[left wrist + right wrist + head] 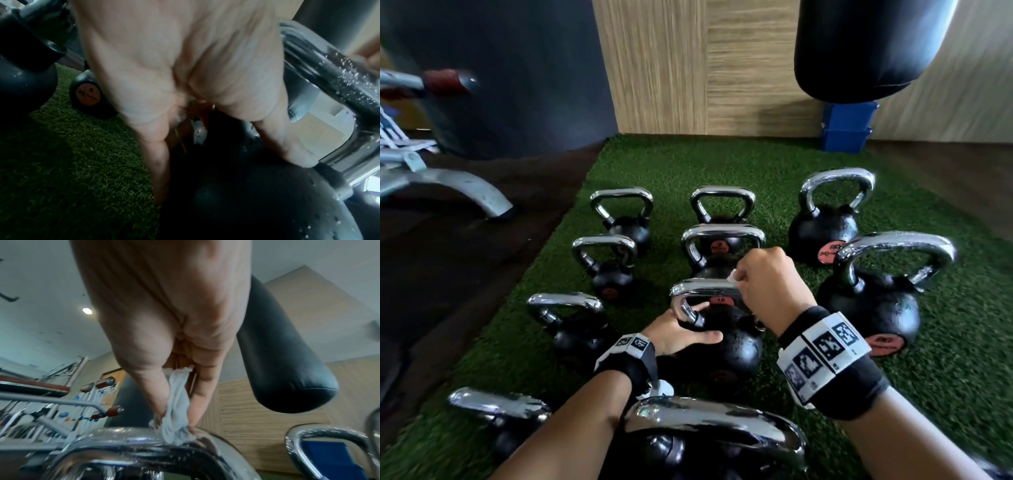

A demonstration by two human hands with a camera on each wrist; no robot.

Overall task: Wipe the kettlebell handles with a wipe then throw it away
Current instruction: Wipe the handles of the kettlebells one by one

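Several black kettlebells with chrome handles stand on green turf (722, 161). My left hand (688, 325) holds the middle kettlebell (736, 346) at the base of its handle's left post, thumb lying on the black ball (246, 203), fingers round the far side. My right hand (746, 281) pinches a crumpled white wipe (732, 275) and presses it onto the right end of that chrome handle (702, 287). In the right wrist view the wipe (176, 410) sits bunched between thumb and fingers on top of the wet handle (144, 449). Droplets dot the handle (320, 78).
Another kettlebell (715, 431) stands right below my arms, and a large one (876, 301) close on the right. A black punching bag (866, 51) hangs at the back right above blue bins (847, 126). A grey bench frame (448, 185) stands on the dark floor to the left.
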